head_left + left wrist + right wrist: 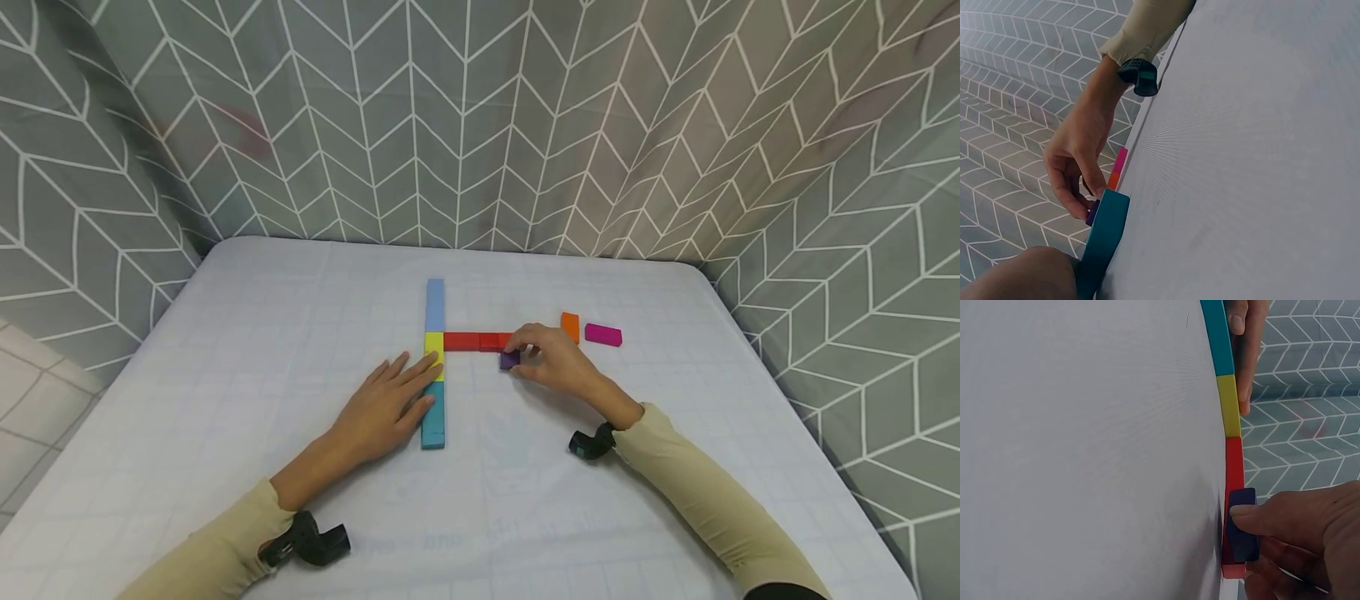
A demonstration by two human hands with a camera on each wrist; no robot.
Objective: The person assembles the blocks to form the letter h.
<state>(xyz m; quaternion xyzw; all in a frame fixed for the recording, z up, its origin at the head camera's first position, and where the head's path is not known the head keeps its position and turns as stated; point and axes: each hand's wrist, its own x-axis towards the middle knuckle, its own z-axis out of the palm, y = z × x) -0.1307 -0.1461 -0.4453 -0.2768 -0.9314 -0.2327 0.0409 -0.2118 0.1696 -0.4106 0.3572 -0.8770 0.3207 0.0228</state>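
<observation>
My right hand [557, 360] pinches a dark purple block [509, 360] between thumb and fingers, close against the near side of a row of red blocks [461, 342]. In the right wrist view the purple block [1245, 534] hides part of the red. Fingers spread, my left hand [381, 410] rests along the left side of a column, its fingertips touching the yellow block [439, 372] and the teal block [433, 429]. A light blue block [435, 305] tops that column. The red row runs right from the yellow; its right end is partly behind my right fingers.
Beyond my right hand lie an orange block [571, 324] and a magenta block [603, 335]. All of it is on a white-covered table [315, 308]. A grey patterned curtain [480, 125] hangs behind the far edge and along the sides.
</observation>
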